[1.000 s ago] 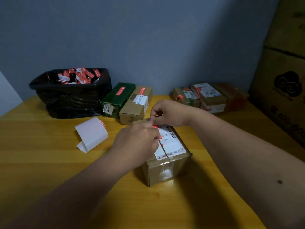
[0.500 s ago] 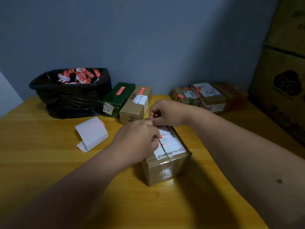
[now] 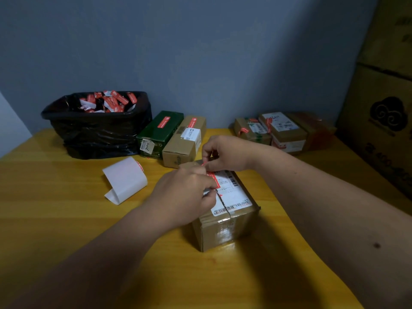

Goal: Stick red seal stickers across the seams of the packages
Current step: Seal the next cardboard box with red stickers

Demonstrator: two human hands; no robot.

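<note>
A taped brown cardboard package (image 3: 225,228) with a white shipping label stands on the yellow table in front of me. A red seal sticker (image 3: 213,178) lies along its top near the seam. My left hand (image 3: 185,195) covers the sticker's near end with its fingers curled down on it. My right hand (image 3: 225,152) pinches the sticker's far end at the box's back edge. Most of the sticker is hidden under my fingers.
A white strip of sticker backing (image 3: 126,179) curls on the table to the left. A black-lined bin (image 3: 98,128) full of red and white scraps sits behind it. A green box (image 3: 159,133) and a brown box (image 3: 185,140) carry red seals. More packages (image 3: 283,130) lie at the back right, a big carton (image 3: 383,112) beyond.
Both hands stay on the box top. My left hand has shifted slightly along the sticker, and my right hand has edged back toward the far edge.
</note>
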